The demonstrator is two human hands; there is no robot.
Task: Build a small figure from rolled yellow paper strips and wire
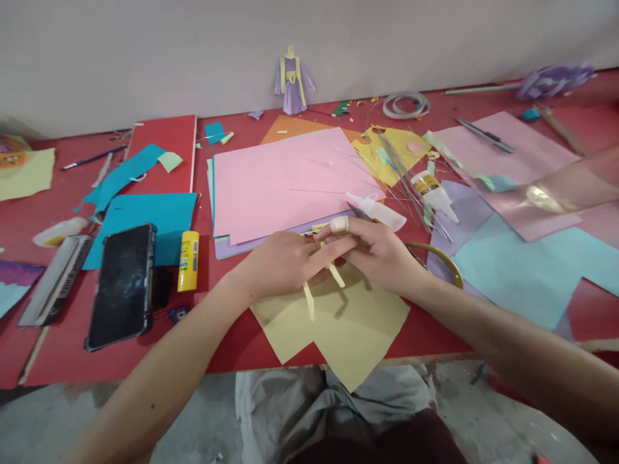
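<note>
My two arms are bare, with thin wrists. My left arm (193,361) has a couple of tiny round spots on it, one near my left hand (285,258). On my right hand (387,261), one finger wears a small band of white tape (339,224) near its tip. I have baggy light grey cloth trousers (280,403) with lots of folds, and a dark maroon top (382,444).

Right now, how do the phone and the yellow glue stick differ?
The phone is black with a dark screen; the glue stick is yellow with printing. The phone is a flat, rectangular slab; the glue stick is a smaller, slimmer cylinder. Both are left of the left hand.
</note>
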